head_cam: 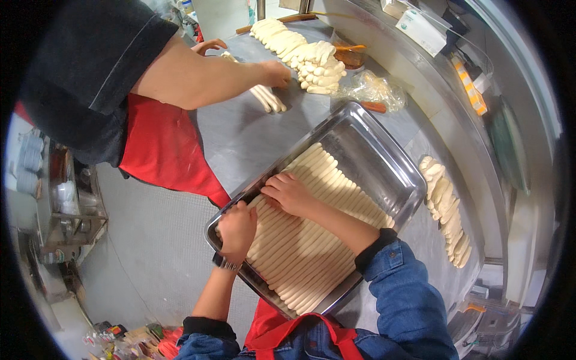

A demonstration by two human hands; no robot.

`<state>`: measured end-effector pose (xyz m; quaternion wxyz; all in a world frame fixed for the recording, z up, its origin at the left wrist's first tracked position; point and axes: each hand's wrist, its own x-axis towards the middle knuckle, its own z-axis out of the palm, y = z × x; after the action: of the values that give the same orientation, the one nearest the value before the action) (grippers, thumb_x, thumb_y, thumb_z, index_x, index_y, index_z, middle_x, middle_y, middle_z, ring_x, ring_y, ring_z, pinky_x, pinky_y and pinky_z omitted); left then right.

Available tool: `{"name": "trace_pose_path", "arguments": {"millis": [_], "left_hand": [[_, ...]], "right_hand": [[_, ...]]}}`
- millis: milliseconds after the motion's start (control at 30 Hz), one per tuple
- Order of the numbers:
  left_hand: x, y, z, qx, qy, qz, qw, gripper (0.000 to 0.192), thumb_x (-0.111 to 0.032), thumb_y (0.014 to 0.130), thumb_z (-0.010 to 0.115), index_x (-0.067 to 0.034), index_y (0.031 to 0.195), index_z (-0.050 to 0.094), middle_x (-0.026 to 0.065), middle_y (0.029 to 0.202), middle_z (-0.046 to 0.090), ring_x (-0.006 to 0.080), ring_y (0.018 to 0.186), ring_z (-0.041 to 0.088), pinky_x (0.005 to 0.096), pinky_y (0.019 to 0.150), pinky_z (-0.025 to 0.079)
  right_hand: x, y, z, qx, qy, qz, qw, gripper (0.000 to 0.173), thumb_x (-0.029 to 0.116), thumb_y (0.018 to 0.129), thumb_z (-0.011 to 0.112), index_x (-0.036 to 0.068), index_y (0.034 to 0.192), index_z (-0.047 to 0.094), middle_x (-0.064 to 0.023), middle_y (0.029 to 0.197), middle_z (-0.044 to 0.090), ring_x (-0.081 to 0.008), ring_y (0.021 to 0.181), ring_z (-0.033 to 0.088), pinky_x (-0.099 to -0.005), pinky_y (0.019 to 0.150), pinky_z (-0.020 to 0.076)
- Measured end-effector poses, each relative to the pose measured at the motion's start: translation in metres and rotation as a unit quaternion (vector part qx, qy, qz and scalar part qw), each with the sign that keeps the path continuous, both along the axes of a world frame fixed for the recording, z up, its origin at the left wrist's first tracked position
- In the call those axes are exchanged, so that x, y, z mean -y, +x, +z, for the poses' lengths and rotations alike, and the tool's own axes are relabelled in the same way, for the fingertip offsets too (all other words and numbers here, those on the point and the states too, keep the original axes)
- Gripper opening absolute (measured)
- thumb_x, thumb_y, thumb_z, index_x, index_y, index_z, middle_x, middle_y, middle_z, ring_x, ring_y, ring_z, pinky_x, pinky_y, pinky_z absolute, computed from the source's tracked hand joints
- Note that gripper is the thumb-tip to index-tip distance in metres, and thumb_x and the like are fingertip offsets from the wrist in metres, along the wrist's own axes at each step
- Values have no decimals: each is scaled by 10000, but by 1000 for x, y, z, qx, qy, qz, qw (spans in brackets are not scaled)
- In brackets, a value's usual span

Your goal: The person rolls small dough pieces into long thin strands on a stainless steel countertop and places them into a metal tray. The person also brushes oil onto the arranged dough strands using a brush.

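A deep rectangular metal tray (382, 155) lies at a slant before me, partly filled with a packed row of thin dough strips (310, 252) side by side. My left hand (237, 231), with a metal-banded watch at the wrist, is at the tray's left end, its fingers curled over the strips' ends; whether it grips anything is unclear. My right hand (288, 193) rests palm down on the strips near the tray's far long side, and its fingertips are partly hidden. Part of the tray stays bare metal at the far right.
Another person's hand (276, 74) is over loose dough strips (268, 99) on the metal worktop (243, 144). Beyond lies a large dough pile (317, 67), with a clear plastic bag (375, 90) beside it. More dough pieces (445, 211) lie right of the tray. A shelf rack (78, 216) stands left.
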<state>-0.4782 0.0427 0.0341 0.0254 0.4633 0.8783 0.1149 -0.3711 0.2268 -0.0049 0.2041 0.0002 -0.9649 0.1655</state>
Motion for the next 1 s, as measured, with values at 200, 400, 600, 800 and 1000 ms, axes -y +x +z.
{"name": "trace_pose_path", "arguments": {"millis": [200,400,600,800,1000], "left_hand": [[54,-11,0,-33,-32,7,999,266,-271,952,609,-45,812,586,142,693,659,347,617,653,449,576,524],[50,-21,-11,111,-20,24,993,270,-284,988,570,-25,938,628,212,759,671,415,722,667,505,639,527],[68,-17,7,191,86,3,978,439,-141,840,721,-35,1239,573,223,1080,632,414,1026,610,472,871,510],[82,-16,26,137,39,-84,986,775,-82,726,802,-12,1411,447,198,1299,513,419,1197,506,465,1044,436],[84,-16,24,66,51,-64,994,750,-59,731,785,-53,1419,485,175,1360,508,382,1222,517,460,1055,434]], "right_hand": [[24,2,6,13,-8,-14,1000,359,269,865,696,104,1177,628,-46,1217,582,-241,1171,532,-420,1073,394],[71,-11,-1,40,-63,109,991,542,313,880,681,96,1353,526,-74,1327,523,-259,1303,464,-458,1174,306],[87,-3,0,43,-67,53,995,642,437,892,653,104,1418,495,-87,1385,482,-276,1344,423,-481,1206,249],[103,-9,2,41,-80,1,996,677,462,879,651,118,1437,479,-87,1416,464,-283,1353,411,-530,1210,232],[104,-10,2,31,-51,-28,998,636,407,876,668,99,1408,506,-88,1438,456,-286,1386,390,-555,1209,223]]}}
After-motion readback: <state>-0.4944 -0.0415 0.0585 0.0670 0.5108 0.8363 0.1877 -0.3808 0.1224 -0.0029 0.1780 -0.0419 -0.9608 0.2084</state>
